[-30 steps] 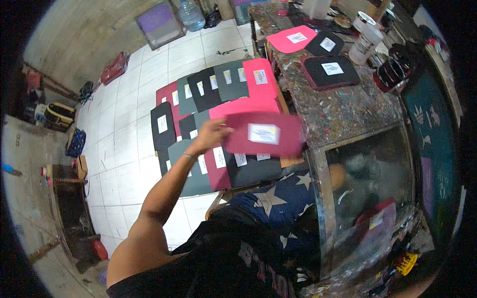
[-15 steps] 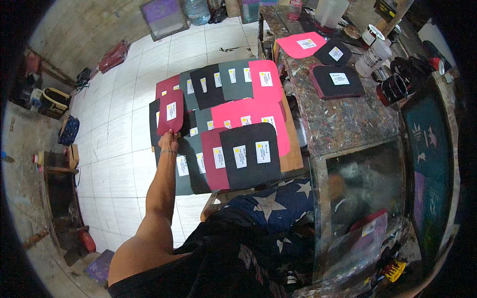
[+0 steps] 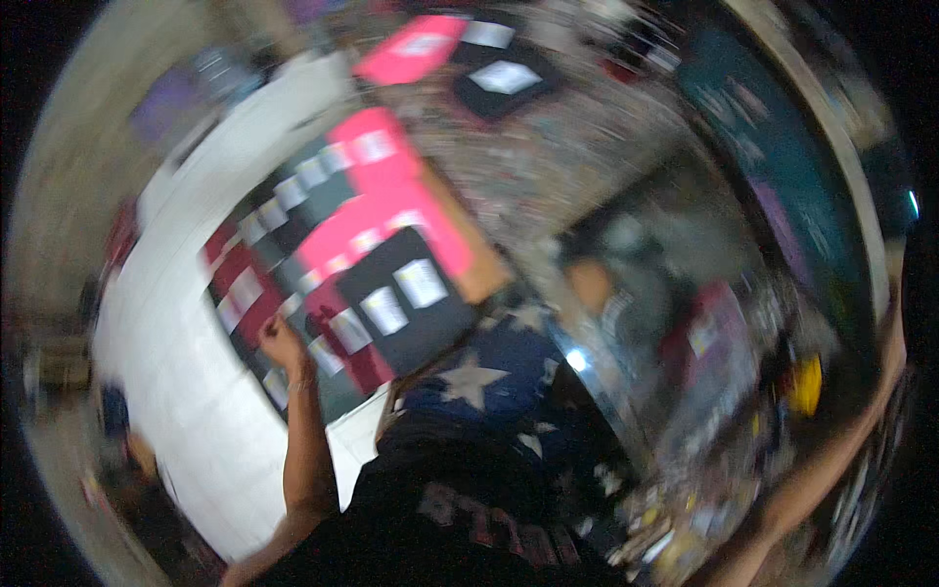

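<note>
My left hand (image 3: 281, 342) is at the lower edge of a maroon flat piece (image 3: 245, 289) with a white label. Its fingers look curled but are smeared, so whether they still grip the piece cannot be told. Around it, overlapping pieces in pink (image 3: 377, 215), black (image 3: 406, 303) and grey cover a brown board (image 3: 484, 269), each showing white labels. At the far right my right forearm (image 3: 831, 460) reaches up along a framed green screen (image 3: 802, 166). My right hand (image 3: 894, 308) is blurred at the frame's edge, its fingers not readable.
A paint-stained table (image 3: 411, 108) holds a pink piece (image 3: 416, 49) and black labelled pieces (image 3: 504, 83). A glass-like panel (image 3: 636, 245) lies to the right of my legs. Lower right is clutter with a yellow object (image 3: 805, 384). White tiles (image 3: 186, 362) cover the floor at left.
The whole view has swung and blurred, the board now lying further left and tilted. My left hand, earlier at the maroon piece's edge, remains near it. More of my right forearm shows.
</note>
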Tool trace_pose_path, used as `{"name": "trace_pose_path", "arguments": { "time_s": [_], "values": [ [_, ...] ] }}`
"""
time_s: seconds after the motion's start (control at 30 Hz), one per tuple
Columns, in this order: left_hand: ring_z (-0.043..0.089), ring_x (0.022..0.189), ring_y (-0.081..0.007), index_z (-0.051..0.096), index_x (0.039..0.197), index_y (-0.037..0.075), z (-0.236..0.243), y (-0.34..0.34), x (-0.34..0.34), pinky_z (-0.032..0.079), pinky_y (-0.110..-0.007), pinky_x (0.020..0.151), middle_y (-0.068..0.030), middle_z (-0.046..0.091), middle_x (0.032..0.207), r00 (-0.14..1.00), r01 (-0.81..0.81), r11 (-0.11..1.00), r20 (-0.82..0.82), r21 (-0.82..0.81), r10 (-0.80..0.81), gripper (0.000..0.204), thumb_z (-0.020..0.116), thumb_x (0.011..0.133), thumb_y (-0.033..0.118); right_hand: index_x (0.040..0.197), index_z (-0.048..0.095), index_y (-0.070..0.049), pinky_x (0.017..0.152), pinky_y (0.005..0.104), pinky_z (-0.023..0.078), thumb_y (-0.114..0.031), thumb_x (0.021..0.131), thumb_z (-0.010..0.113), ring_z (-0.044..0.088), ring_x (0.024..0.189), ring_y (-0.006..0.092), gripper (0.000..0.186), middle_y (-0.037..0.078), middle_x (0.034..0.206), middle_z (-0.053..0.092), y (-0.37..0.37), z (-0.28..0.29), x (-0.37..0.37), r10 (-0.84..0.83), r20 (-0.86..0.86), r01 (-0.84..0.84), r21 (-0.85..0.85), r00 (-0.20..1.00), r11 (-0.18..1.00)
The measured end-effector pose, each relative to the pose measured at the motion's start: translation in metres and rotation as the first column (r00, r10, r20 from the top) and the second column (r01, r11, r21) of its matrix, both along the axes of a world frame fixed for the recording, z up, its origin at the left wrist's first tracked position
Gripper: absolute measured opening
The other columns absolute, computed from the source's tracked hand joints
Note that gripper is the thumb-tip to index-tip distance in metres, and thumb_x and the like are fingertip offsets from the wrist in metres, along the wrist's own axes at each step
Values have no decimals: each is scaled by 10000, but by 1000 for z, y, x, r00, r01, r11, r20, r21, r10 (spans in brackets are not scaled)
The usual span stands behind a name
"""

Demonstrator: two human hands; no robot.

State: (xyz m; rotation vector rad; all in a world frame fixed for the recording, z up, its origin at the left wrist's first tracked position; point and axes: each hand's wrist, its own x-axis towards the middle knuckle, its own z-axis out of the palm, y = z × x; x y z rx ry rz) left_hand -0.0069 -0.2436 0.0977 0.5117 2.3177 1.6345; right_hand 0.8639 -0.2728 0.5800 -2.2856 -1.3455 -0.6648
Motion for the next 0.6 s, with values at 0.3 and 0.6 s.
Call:
{"name": "trace_pose_path", "arguments": {
  "time_s": [0.3,0.6],
  "values": [
    [605,1147,-378,686,1161,1,138,74,368,455,-462,1027,-187,676,1176,-342,940,-278,-534,-200,-773,242,666,969,147,738,616,107,580,429,440,-544,950,659,484,555,213,686,132,590,521,26,-4,-89,-112,-118,123,89,987,988],
    [332,1527,-356,486,1548,119,117,92,528,215,-514,1264,-103,452,1613,-810,577,-602,-481,-551,-336,651,653,974,377,820,651,140,688,498,517,-566,940,598,643,656,387,718,295,697,646,14,2,-76,-24,-52,26,50,998,998]
  ]
}}
